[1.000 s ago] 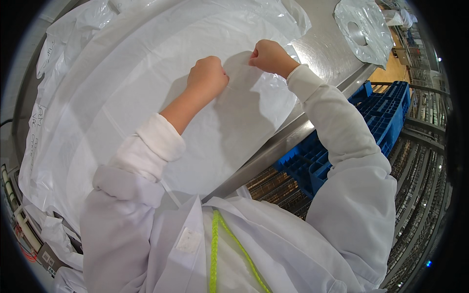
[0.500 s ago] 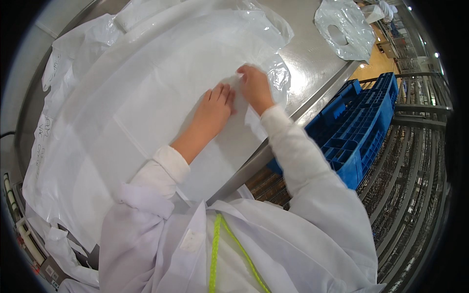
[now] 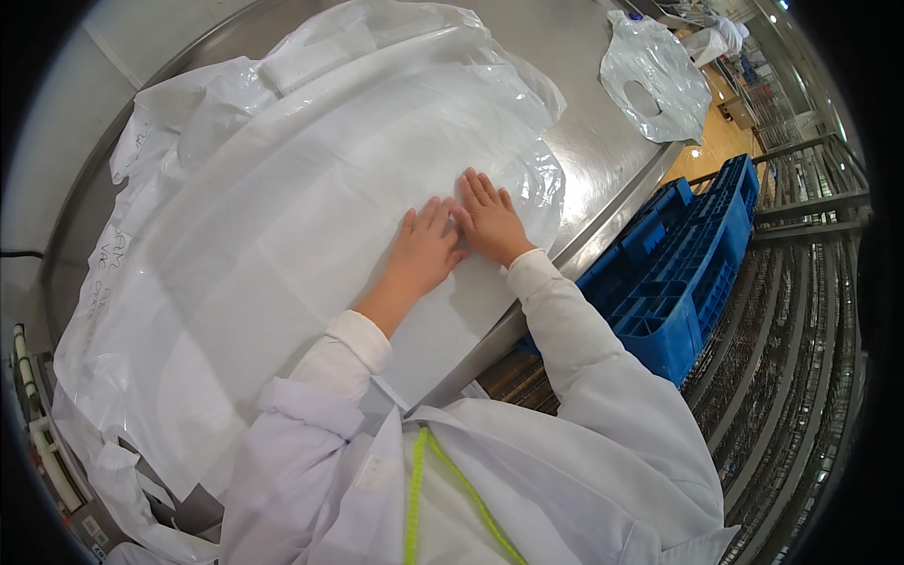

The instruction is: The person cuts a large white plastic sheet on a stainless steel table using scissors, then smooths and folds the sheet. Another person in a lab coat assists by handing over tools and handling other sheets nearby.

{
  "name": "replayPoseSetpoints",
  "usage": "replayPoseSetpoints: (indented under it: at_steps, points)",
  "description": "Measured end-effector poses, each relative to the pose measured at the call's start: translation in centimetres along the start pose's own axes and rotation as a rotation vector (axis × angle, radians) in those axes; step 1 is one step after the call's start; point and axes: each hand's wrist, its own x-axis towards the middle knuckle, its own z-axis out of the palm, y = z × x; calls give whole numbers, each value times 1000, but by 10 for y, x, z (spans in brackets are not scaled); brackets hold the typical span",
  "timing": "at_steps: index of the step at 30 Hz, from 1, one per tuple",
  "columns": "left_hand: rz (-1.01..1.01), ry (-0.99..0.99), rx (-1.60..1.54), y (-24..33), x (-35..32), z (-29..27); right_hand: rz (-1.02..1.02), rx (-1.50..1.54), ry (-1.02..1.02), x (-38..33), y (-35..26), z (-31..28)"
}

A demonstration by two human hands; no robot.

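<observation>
A large white sheet in clear plastic (image 3: 282, 217) lies spread over a steel table (image 3: 603, 122). My left hand (image 3: 424, 247) rests flat on it, fingers spread, palm down. My right hand (image 3: 490, 218) lies flat beside it, the two thumbs touching. Both press on the sheet near the table's right edge. Neither hand holds anything. White sleeves cover both forearms.
A crumpled white plastic bag (image 3: 654, 75) lies at the table's far right corner. Blue plastic pallets (image 3: 683, 273) stand on the floor to the right of the table, beside metal grating (image 3: 800, 311). More plastic film (image 3: 104, 471) hangs off the near left side.
Both hands came down from gripping the sheet's upper edge, drew together, and now lie flat side by side on it. The sheet looks smoother.
</observation>
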Motion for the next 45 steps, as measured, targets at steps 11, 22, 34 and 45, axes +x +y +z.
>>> replayPoseSetpoints:
  at_steps: [11, 22, 34, 45]
  points:
    - [-144, -129, -106, -23, -86, -48, 323, -106, 107, 17, 54, 10]
    - [-431, -265, -110, -35, -170, -73, 170, 51, 27, -29, -18, -3]
    - [-487, -156, -53, -37, -204, -56, 149, -16, 170, -1, -5, 5]
    - [-783, 91, -148, -16, -287, -75, 168, -49, -11, 47, -41, 15]
